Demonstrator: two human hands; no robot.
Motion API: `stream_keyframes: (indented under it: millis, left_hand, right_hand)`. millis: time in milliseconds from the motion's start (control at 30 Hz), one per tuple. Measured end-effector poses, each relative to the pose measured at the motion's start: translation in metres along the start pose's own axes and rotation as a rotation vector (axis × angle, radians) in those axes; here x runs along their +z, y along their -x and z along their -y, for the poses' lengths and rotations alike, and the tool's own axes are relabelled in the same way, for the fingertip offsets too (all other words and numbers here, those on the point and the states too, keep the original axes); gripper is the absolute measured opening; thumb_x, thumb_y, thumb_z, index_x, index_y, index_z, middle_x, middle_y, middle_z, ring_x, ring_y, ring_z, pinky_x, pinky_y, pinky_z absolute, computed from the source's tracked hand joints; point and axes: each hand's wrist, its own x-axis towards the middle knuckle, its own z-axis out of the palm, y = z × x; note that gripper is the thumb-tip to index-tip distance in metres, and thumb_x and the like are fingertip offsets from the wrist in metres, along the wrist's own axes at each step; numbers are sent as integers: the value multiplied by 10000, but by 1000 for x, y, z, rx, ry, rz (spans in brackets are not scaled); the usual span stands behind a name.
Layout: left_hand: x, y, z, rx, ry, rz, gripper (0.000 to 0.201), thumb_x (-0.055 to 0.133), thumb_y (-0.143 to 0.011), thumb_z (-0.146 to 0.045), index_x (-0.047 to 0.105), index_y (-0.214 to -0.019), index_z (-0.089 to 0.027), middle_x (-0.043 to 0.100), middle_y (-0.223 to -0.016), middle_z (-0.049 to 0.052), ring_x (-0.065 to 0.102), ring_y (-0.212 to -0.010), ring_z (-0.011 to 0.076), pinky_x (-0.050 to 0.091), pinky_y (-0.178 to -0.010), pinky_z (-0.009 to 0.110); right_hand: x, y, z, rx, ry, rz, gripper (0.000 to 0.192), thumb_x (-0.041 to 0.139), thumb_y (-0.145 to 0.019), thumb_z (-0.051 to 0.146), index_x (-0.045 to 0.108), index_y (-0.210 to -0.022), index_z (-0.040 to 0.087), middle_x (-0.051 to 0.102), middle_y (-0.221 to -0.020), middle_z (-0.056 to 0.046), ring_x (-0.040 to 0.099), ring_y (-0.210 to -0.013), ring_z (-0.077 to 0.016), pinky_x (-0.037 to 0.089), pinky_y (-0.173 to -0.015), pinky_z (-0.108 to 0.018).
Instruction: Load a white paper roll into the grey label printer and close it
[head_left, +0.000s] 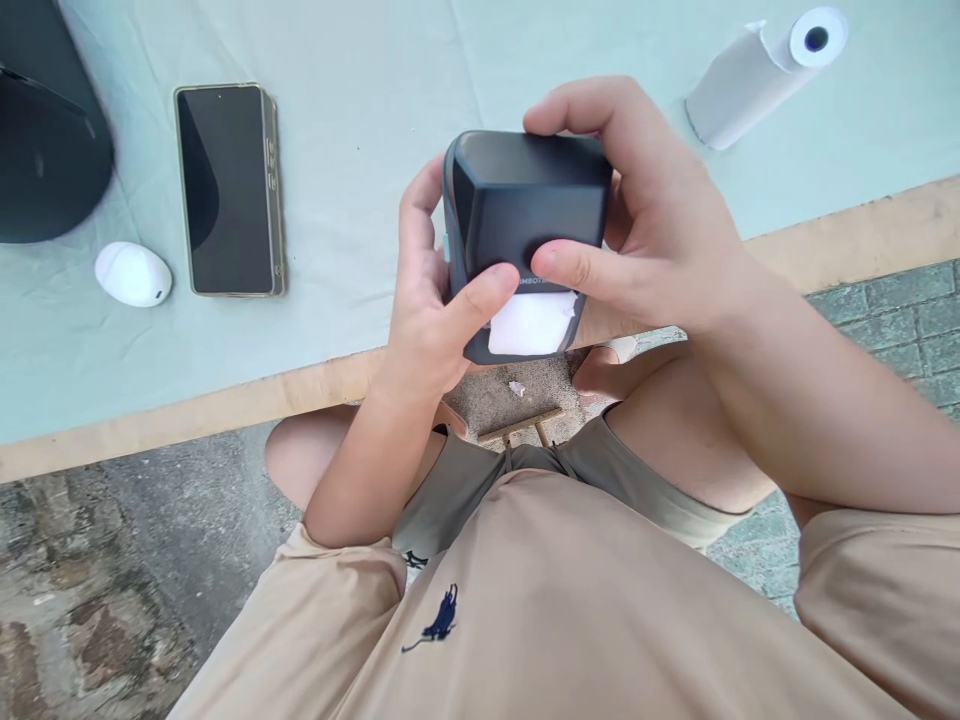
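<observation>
Centre of frame, just above the table's near edge: a small dark box-shaped printer (525,215), held in the air between both hands. A strip of white paper (531,324) shows at its lower face, one corner looking torn or ragged. Pale lettering just above the paper is partly covered by a thumb and cannot be read.

Left hand (427,300) wraps the printer's left side. Thumb pressed across the lower front edge, just touching the paper's upper left corner; the other fingers curl behind the body and only their tips show at the left rim. Clamped on the printer.

Right hand (645,230) grips from the right. Forefinger lies over the top back edge, thumb presses the lower front beside the lettering. The remaining fingers are hidden behind the printer; also clamped on it.

Table (360,90) covered in pale green cloth, wooden edge running bare along the near side.

Upper right: paper roll (757,75) lying on its side, well apart from the hands, loose end lifted.

Left of the printer: phone (229,190), screen dark, lying flat. Just beside its lower left, a small white oval object (133,273); what it is cannot be told.

Upper left corner: a large black object (45,130), cut off by the frame, shape unclear.

Bottom: beige shirt and shorts, bare knees, paved ground below.
</observation>
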Motion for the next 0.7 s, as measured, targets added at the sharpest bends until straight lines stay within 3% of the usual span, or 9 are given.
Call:
stream_keyframes:
  millis: [100, 200, 267, 367, 467, 567, 700]
  left_hand:
    - [8, 0, -5, 14, 78, -8, 509, 769, -890, -478, 502, -1295, -326, 688, -1252, 1, 541, -1439, 320, 542, -1145, 499]
    - [11, -4, -3, 49, 101, -47, 324, 636, -966, -543, 609, -1192, -312, 675, -1228, 5, 574, -1372, 291, 500, -1207, 508]
    - [10, -6, 0, 62, 67, -79, 310, 613, -961, -573, 645, -1165, -342, 683, -1233, 2, 558, -1338, 308, 465, -1236, 519]
    - [3, -9, 6, 58, 41, -83, 308, 582, -973, -584, 645, -1194, -379, 676, -1301, -42, 476, -1395, 327, 382, -1296, 543]
    - [-5, -12, 11, 114, 7, -61, 408, 617, -909, -687, 654, -1202, -405, 681, -1305, -72, 487, -1370, 332, 412, -1268, 560]
    - [-7, -13, 10, 128, -23, -82, 428, 634, -893, -691, 663, -1183, -378, 693, -1301, -72, 510, -1374, 343, 436, -1239, 560]
    - [3, -12, -1, -7, 33, -182, 332, 629, -947, -521, 646, -1225, -340, 700, -1337, -78, 424, -1526, 318, 364, -1316, 482]
  right_hand:
    - [-1, 0, 0, 8, 53, -9, 558, 563, -925, 591, 505, -1305, 186, 589, -1349, -66, 584, -1134, -121, 488, -962, -282]
    - [-4, 2, 1, -35, 92, -78, 499, 478, -972, 554, 568, -1276, 169, 612, -1330, -83, 577, -1255, -156, 483, -1098, -332]
    - [-7, 4, 1, -55, 78, -85, 496, 483, -971, 540, 577, -1289, 171, 614, -1343, -90, 592, -1260, -155, 499, -1096, -325]
    - [-11, 6, -1, -79, 75, 34, 570, 585, -925, 526, 517, -1385, 197, 570, -1445, -70, 591, -1320, -144, 482, -1182, -315]
    - [-12, 6, 0, -110, 142, 93, 661, 658, -877, 552, 481, -1431, 239, 520, -1515, -32, 527, -1431, -139, 454, -1245, -303]
    - [-14, 2, 7, -139, 229, 86, 629, 636, -897, 549, 492, -1419, 230, 543, -1492, -12, 529, -1409, -124, 460, -1242, -290]
    - [-18, -4, 23, -140, 388, 1, 549, 498, -965, 545, 548, -1362, 170, 585, -1432, -5, 540, -1375, -131, 471, -1241, -299]
